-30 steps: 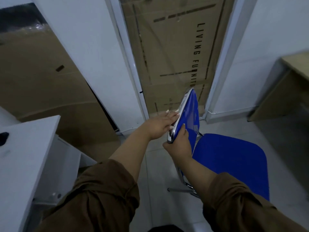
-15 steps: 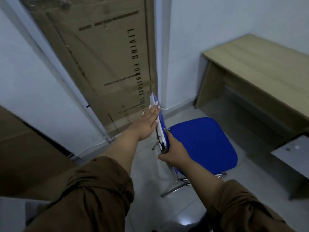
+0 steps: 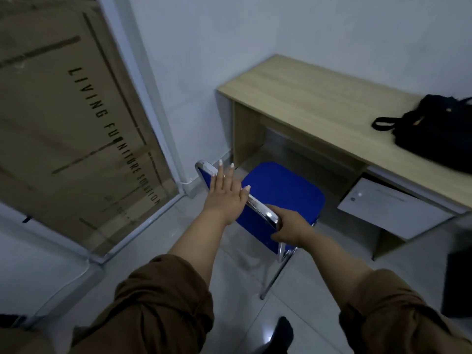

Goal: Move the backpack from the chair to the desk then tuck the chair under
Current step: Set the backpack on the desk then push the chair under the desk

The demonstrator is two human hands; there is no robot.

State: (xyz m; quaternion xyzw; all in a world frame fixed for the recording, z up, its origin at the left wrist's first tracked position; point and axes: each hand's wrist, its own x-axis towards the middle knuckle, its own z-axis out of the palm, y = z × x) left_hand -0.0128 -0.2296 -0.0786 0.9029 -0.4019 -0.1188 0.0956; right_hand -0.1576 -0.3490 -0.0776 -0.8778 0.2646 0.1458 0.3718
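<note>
A blue chair (image 3: 283, 190) with a chrome frame stands on the tiled floor just in front of the wooden desk (image 3: 314, 103), its seat facing the desk's leg space. My right hand (image 3: 287, 227) grips the near end of the chrome backrest rail. My left hand (image 3: 224, 195) lies flat against the back of the backrest, fingers spread. The black backpack (image 3: 439, 134) rests on the desk top at the far right, partly cut off by the frame edge.
A grey drawer unit (image 3: 388, 208) hangs under the desk's right side. A large cardboard box (image 3: 71, 129) leans behind glass on the left. White walls meet behind the desk. A dark object (image 3: 457, 277) stands at the right edge.
The view has swung right, bringing the desk and backpack into sight. The chair has turned and moved closer to the desk, both hands staying on its backrest.
</note>
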